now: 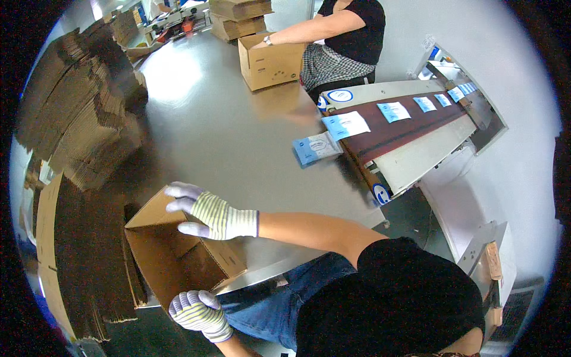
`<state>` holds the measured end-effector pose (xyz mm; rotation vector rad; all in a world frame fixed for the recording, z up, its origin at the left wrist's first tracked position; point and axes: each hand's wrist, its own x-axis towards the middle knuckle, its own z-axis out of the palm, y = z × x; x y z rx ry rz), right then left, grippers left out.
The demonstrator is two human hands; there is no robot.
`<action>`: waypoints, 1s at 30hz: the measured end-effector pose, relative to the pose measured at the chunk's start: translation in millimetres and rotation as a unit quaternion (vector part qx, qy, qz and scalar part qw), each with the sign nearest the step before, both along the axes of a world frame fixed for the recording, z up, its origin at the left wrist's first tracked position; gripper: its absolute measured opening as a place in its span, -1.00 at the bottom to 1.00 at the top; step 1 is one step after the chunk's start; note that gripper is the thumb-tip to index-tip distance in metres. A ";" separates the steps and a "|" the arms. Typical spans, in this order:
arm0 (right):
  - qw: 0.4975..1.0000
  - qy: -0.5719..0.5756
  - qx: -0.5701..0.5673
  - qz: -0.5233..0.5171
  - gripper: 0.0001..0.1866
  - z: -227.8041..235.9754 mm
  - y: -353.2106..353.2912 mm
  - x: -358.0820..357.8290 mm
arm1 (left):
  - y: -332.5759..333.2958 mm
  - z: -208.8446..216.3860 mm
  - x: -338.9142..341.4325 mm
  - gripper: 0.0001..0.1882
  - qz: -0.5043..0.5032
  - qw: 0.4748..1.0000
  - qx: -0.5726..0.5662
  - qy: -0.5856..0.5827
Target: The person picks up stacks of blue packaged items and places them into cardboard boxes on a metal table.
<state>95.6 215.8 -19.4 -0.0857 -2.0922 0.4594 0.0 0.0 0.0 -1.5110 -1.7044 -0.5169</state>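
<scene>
An open, brown cardboard box (163, 253) stands tilted at the table's near left edge, its dark inside showing. My left hand (199, 315), in a white and yellow-green striped glove with lilac fingertips, is closed at the box's near edge, fingers curled. My right hand (208, 214), in a matching glove, hovers over the far corner of the same box. Its fingers are stretched and apart, with nothing seen in them; whether they touch the cardboard I cannot tell.
Tall stacks of flattened cartons (95, 113) line the left. Blue and white packets (394, 111) lie along a brown conveyor belt (410, 128) at right, and one packet (316, 149) rests on the metal table (208, 131). Across it, a co-worker (357, 41) reaches into another carton (270, 68).
</scene>
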 end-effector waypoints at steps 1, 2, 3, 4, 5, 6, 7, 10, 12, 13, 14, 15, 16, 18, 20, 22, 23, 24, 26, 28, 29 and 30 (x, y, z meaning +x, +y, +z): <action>0.998 0.005 -0.067 -0.003 -0.47 4.2 -3.8 7.4 | -0.5 3.7 -2.1 -0.82 0.008 1.000 -0.004 0.005; 0.991 0.009 -0.133 -0.005 -0.48 6.6 -5.4 15.8 | 0.1 7.3 -3.5 -0.83 0.003 1.000 0.011 0.010; 0.984 -0.051 -0.167 -0.034 -0.49 -16.7 -13.4 53.0 | -5.0 -6.0 12.7 -0.83 -0.013 1.000 -0.014 -0.024; 0.985 -0.079 -0.145 -0.058 -0.49 -20.3 -4.3 71.9 | -1.0 -7.4 15.5 -0.84 -0.011 0.999 -0.002 -0.030; 0.984 -0.098 -0.125 -0.078 -0.49 -22.9 6.4 83.5 | 1.8 -5.8 11.7 -0.85 -0.006 1.000 0.009 -0.026; 0.981 -0.113 -0.119 -0.105 -0.51 -27.3 15.5 90.0 | 1.2 -5.3 2.6 -0.86 -0.003 0.999 0.010 -0.032; 0.974 -0.140 -0.114 -0.134 -0.53 -32.5 24.4 102.2 | 0.1 -3.0 0.8 -0.86 0.003 0.999 -0.004 -0.038; 0.948 -0.188 -0.182 -0.184 -0.63 -36.7 47.3 147.6 | -2.9 -5.7 -5.9 -0.89 0.000 0.999 -0.020 -0.042; 0.928 -0.251 -0.157 -0.228 -0.63 -29.4 65.5 176.4 | -3.0 -9.9 -6.7 -0.90 -0.003 0.999 -0.021 -0.045; 0.903 -0.309 -0.131 -0.268 -0.62 -25.3 72.7 188.5 | -3.1 -10.0 -7.1 -0.90 -0.003 0.999 -0.022 -0.044; 0.903 -0.310 -0.131 -0.266 -0.62 -21.1 76.6 200.0 | -3.0 -9.9 -6.0 -0.89 -0.002 0.998 -0.019 -0.052; 0.897 -0.320 -0.098 -0.288 -0.62 -16.6 78.8 209.8 | -2.5 -10.3 -5.4 -0.89 0.002 0.998 -0.020 -0.052; 0.889 -0.330 -0.066 -0.311 -0.61 -11.8 82.4 218.1 | -1.7 -11.5 -4.5 -0.88 -0.011 0.999 -0.006 -0.037; 0.863 -0.380 -0.084 -0.323 -0.61 -4.3 100.3 229.3 | 2.2 -6.7 0.2 -0.85 -0.031 0.999 0.007 -0.019; 0.856 -0.384 -0.091 -0.334 -0.62 -3.3 119.8 246.4 | -0.8 -8.0 0.2 -0.79 -0.028 0.999 -0.024 -0.022; 0.827 -0.423 -0.111 -0.352 -0.62 -2.7 143.9 255.8 | 0.9 -8.4 0.7 -0.77 -0.024 1.000 -0.015 -0.013; 0.847 -0.403 -0.101 -0.333 -0.62 0.7 147.0 265.7 | -0.9 -10.8 -0.3 -0.75 -0.014 0.999 -0.023 -0.025; 0.829 -0.429 -0.119 -0.338 -0.62 7.8 151.1 266.2 | -1.3 -13.0 -1.8 -0.75 -0.014 0.999 -0.022 -0.031; 0.792 -0.489 -0.113 -0.348 -0.61 10.1 169.1 274.6 | -1.5 -13.3 -2.6 -0.75 -0.013 0.999 -0.021 -0.037; 0.757 -0.544 -0.104 -0.347 -0.58 2.6 187.9 289.9 | -0.9 -12.0 -2.7 -0.76 -0.017 0.999 -0.018 -0.039; 0.747 -0.566 -0.139 -0.320 -0.57 2.9 195.0 295.4 | -1.0 -12.3 -3.2 -0.76 -0.015 0.999 -0.019 -0.038; 0.743 -0.574 -0.133 -0.318 -0.59 7.4 195.7 298.1 | -1.2 -13.2 -3.7 -0.76 -0.017 0.999 -0.016 -0.037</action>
